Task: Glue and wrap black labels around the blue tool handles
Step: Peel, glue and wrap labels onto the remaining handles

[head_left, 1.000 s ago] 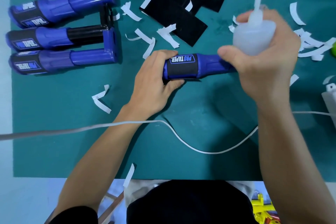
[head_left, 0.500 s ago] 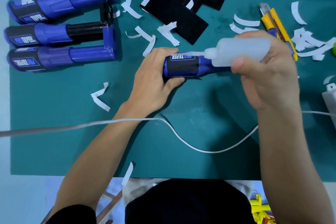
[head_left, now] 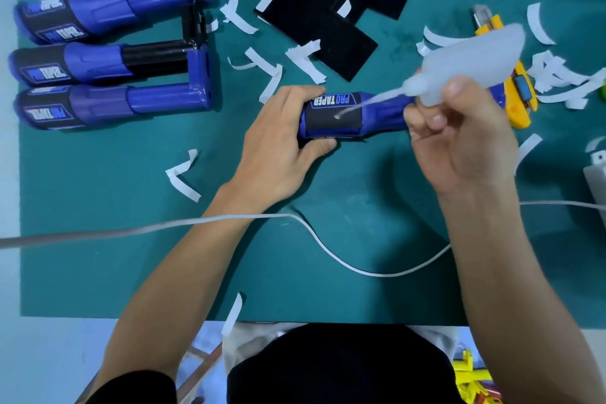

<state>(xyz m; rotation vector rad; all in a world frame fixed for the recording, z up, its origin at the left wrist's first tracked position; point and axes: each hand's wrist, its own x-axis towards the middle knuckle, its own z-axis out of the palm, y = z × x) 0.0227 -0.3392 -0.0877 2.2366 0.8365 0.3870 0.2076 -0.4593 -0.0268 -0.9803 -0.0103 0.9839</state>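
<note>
Left hand (head_left: 278,144) grips the blue handle (head_left: 380,112), right hand (head_left: 469,147) the glue bottle (head_left: 475,52), nozzle on the black label (head_left: 328,126): best squeeze gently, thinly.

On my green mat (head_left: 98,207) lie white paper scraps (head_left: 183,175), a yellow utility knife (head_left: 519,110) and a white cable (head_left: 360,268)

Bright, even light from above; soft shadows fall on the mat (head_left: 98,239). The bottle (head_left: 475,56) is motion-blurred, and straight lines bend near the frame's edges.
</note>
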